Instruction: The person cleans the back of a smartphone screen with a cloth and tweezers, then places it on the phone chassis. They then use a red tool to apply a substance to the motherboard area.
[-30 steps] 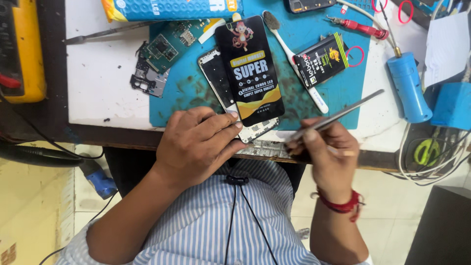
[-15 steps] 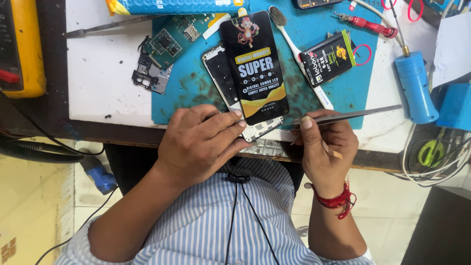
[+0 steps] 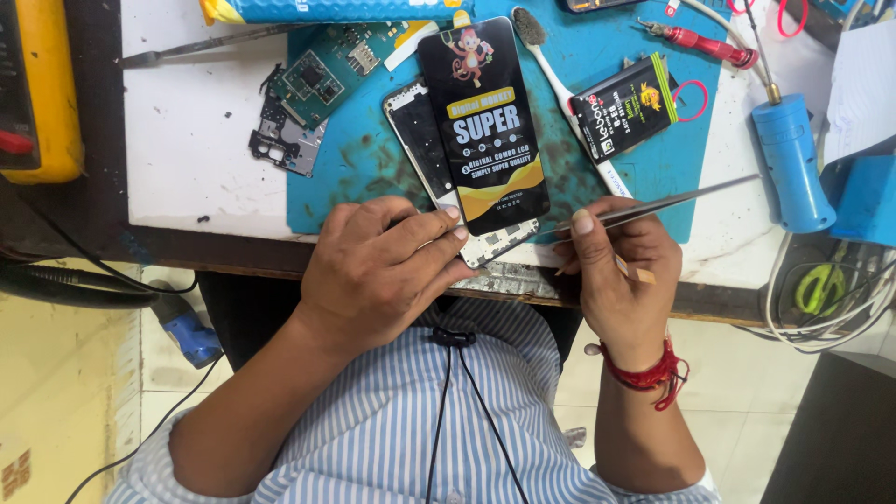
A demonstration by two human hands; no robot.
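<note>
My left hand (image 3: 378, 271) rests at the near edge of the blue work mat (image 3: 373, 177), its fingertips pressing the bottom end of an opened phone frame (image 3: 439, 168). A black packaged phone screen (image 3: 483, 121) lies on top of that frame. My right hand (image 3: 621, 280) grips metal tweezers (image 3: 653, 207), held almost level, with the tips pointing left toward the phone's lower corner. A small tan piece sticks to my right fingers.
A green circuit board (image 3: 317, 75) and a metal bracket (image 3: 285, 145) lie at the mat's left. A toothbrush (image 3: 569, 103), black battery (image 3: 623, 107), red screwdriver (image 3: 700, 42) and blue soldering tool (image 3: 793, 159) sit right. A yellow multimeter (image 3: 42, 93) stands far left.
My right hand has swung the tweezers from a steep upward tilt to nearly level and brought the tips closer to the phone's lower corner. My left hand stays on the frame.
</note>
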